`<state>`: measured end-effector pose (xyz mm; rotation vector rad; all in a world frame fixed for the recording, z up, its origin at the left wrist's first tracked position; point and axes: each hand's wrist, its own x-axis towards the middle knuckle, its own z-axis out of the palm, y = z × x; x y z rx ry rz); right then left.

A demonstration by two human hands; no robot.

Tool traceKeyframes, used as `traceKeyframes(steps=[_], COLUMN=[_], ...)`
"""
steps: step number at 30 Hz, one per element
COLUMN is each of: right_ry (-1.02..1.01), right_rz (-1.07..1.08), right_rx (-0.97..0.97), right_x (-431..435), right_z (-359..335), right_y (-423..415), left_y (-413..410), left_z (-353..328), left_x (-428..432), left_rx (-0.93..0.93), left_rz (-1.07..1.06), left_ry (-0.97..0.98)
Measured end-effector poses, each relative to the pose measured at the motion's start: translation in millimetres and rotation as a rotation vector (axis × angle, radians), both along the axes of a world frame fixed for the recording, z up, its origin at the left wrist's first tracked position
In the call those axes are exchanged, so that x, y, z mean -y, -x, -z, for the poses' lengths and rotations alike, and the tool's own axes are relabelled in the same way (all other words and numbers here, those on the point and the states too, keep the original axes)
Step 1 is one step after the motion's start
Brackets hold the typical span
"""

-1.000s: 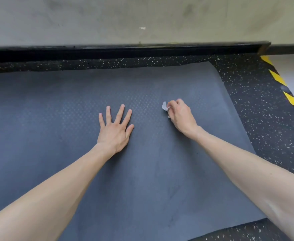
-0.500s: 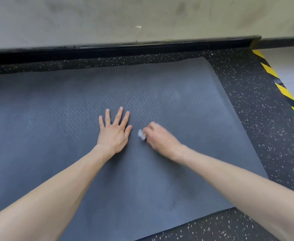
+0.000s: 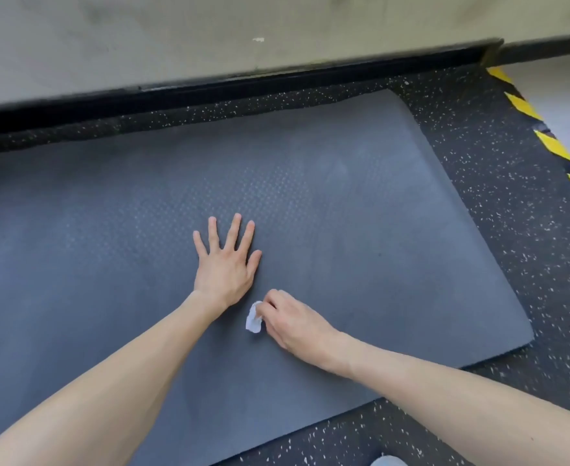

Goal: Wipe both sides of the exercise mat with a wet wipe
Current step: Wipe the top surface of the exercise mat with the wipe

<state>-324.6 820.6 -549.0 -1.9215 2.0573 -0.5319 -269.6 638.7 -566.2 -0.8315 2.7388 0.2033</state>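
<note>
The grey mat lies flat on a dark speckled floor, with its dimpled face up. The left hand rests palm down near the middle of the visible mat. Its fingers are straight and spread, the thumb points right, and it holds nothing. The right hand sits just nearer the person, to the right of the left wrist, knuckles up. Its fingers are curled in and pinch a small crumpled white wipe. The wipe sticks out past the fingertips on the left, lying on the mat close beside the left wrist but apart from it. Both forearms are bare and reach in from the bottom corners. The mat's right end shows two rounded corners, and its left part runs out of view. The far edge lies along a narrow strip of floor below a black skirting and a pale wall. The near edge slants down toward the bottom middle. A broad bare stretch of mat lies between the hands and the right end. Beyond that, more floor runs to a yellow and black tape at the far right.
</note>
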Motion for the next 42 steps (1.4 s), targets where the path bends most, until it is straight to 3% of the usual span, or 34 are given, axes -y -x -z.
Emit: traceKeyframes(steps=[4, 7, 11, 20, 23, 28, 30, 36, 40, 42], right_ry=[0.016, 0.009, -0.057, -0.028, -0.021, -0.068, -0.047, -0.029, -0.028, 0.008], right_rz=[0.1, 0.316, 0.612, 0.215, 0.146, 0.678, 0.767, 0.301, 0.199, 0.211], right_rx=[-0.099, -0.175, -0.111, 0.021, -0.161, -0.166, -0.104, 0.041, 0.044, -0.068], right_x=[9, 12, -6, -21, -13, -30, -32, -34, -32, -27], right_z=[3, 0, -8, 6, 9, -3, -7, -9, -9, -19], right_y=[49, 105, 141, -26, 0, 80, 68, -83, -74, -44], left_y=[4, 15, 22, 2, -4, -11, -11, -16, -21, -23], left_z=[-2, -9, -2, -1, 2, 1, -2, -8, -11, -11], left_x=[-4, -15, -25, -28, -32, -33, -36, -38, -42, -44], left_rx=[-0.063, -0.072, -0.108, -0.095, -0.091, -0.101, -0.09, -0.08, -0.047, -0.041], left_rz=[-0.035, -0.08, -0.096, 0.129, 0.138, 0.145, 0.139, 0.147, 0.152, 0.15], left_ry=[-0.017, -0.041, -0.076, -0.046, -0.03, -0.04, -0.061, -0.091, -0.097, -0.096])
